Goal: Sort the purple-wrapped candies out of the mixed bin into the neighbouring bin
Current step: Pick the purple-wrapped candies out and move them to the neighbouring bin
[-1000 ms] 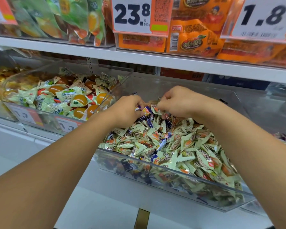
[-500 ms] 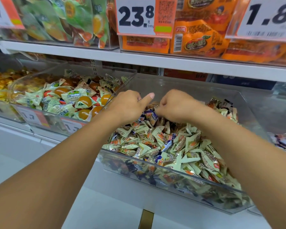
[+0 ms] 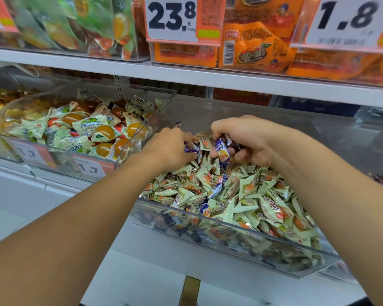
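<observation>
Left of both hands stands the neighbouring bin (image 3: 124, 149), clear plastic, with pale green packets of orange jelly inside. The left hand (image 3: 166, 146) has its fingers curled on purple-wrapped candies (image 3: 189, 149) at the back of the mixed bin (image 3: 230, 230). Just beside it, the right hand (image 3: 248, 138) pinches one purple candy (image 3: 221, 151) between thumb and fingers. Below both grips lie pale green candies (image 3: 248, 195) with some purple ones among them.

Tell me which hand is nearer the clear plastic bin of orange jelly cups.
Left. The left hand sits just beside the clear plastic bin of orange jelly cups; the right hand is farther right, over the mixed bin.
</observation>
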A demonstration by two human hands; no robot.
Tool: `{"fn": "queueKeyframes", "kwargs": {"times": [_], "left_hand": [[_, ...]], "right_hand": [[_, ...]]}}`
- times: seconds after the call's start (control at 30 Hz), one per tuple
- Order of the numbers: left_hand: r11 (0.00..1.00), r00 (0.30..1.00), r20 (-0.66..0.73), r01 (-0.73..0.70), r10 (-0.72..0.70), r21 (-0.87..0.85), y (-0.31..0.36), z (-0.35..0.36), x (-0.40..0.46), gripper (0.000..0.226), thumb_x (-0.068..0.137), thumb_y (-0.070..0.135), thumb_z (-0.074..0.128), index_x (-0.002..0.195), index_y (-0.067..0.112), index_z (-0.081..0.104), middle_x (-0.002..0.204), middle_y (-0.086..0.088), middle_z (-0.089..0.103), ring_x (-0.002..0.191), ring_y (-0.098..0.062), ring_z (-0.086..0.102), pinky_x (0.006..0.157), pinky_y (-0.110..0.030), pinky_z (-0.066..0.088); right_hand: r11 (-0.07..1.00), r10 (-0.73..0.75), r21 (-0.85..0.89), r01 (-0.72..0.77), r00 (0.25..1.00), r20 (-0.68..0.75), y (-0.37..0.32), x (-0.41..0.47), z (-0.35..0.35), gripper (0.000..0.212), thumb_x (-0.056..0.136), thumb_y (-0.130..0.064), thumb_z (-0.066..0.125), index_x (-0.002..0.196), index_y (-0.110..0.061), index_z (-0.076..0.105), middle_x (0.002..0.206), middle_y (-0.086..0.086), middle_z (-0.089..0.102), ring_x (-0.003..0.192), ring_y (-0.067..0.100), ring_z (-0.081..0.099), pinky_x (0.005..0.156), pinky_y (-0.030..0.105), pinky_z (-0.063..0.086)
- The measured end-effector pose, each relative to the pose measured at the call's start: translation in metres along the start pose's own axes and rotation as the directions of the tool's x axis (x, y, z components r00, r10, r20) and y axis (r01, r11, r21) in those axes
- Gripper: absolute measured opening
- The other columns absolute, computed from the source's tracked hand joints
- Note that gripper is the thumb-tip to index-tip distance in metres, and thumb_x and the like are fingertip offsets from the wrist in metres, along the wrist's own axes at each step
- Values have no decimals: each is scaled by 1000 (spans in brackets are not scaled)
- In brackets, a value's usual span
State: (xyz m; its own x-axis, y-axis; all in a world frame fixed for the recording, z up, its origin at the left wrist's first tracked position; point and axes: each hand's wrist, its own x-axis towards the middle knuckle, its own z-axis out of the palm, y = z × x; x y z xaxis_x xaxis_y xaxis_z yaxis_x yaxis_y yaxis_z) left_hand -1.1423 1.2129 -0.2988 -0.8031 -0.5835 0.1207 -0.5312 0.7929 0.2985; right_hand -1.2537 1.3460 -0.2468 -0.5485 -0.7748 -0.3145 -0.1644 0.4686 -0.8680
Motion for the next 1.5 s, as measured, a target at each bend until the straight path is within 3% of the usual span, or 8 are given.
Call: {"fn": "queueKeyframes", "kwargs": {"times": [0.17,0.4,0.5,0.67,0.83,1.1,1.3,1.5], "left_hand": [[997,997,-77,7,-13,-78,-1,-1,5,19,88,22,70,70,22,64,73,5,62,66,-19,57,68,-34,49],[894,995,2,89,-98,-438,-3,-23,-4,27,94,28,52,88,4,60,80,-13,65,57,-17,46,54,-26,36],[792,982,150,180,-113,-583,-4,-25,-10,27,89,29,51,88,4,61,100,-25,69,57,-19,48,50,-26,33],[646,981,190,166,-34,-745,22,-35,-17,15,93,14,46,79,10,51,69,-15,52,49,-16,46,39,-25,33],[659,953,190,-13,236,-752,94,-37,-32,13,98,13,51,87,8,56,80,-9,72,52,-16,57,43,-27,47],[751,812,239,-323,532,-576,253,4,-20,16,96,16,62,84,7,58,74,-8,62,54,-14,64,55,-34,60],[834,785,294,-474,545,-282,289,25,-7,45,81,42,80,115,17,64,117,-1,64,103,-21,63,93,-38,52],[826,800,206,-551,563,-120,268,20,-4,47,84,37,78,125,18,65,128,2,64,118,-16,58,90,-25,41]], "right_hand": [[688,-216,-664,293,956,198,-5,-8,5,23,83,-34,75,89,-13,70,81,-1,65,73,18,59,64,30,48],[66,-166,-930,362,923,347,-6,-23,30,35,80,-43,81,82,-15,59,73,-4,52,68,17,52,55,28,40],[234,-280,-896,378,909,310,-10,-23,16,49,83,-45,77,66,-9,50,60,2,45,53,19,39,50,30,32],[645,-397,-610,460,884,247,-8,-50,-29,23,86,-36,76,77,-15,74,67,8,61,55,19,45,55,30,38],[929,-212,-291,227,974,82,34,-103,-103,17,93,-24,68,80,-13,73,64,6,53,53,15,40,48,27,30],[964,234,-54,-260,929,-286,110,-143,-195,21,95,-31,66,103,-12,70,80,9,61,49,14,47,40,19,44],[955,233,-81,-284,894,-384,119,-140,-209,45,98,-48,57,106,-5,70,96,14,70,66,21,64,60,29,58],[945,128,-237,-223,924,-360,120,-129,-208,39,96,-48,59,111,-13,68,105,4,69,86,23,66,81,37,60]]}}
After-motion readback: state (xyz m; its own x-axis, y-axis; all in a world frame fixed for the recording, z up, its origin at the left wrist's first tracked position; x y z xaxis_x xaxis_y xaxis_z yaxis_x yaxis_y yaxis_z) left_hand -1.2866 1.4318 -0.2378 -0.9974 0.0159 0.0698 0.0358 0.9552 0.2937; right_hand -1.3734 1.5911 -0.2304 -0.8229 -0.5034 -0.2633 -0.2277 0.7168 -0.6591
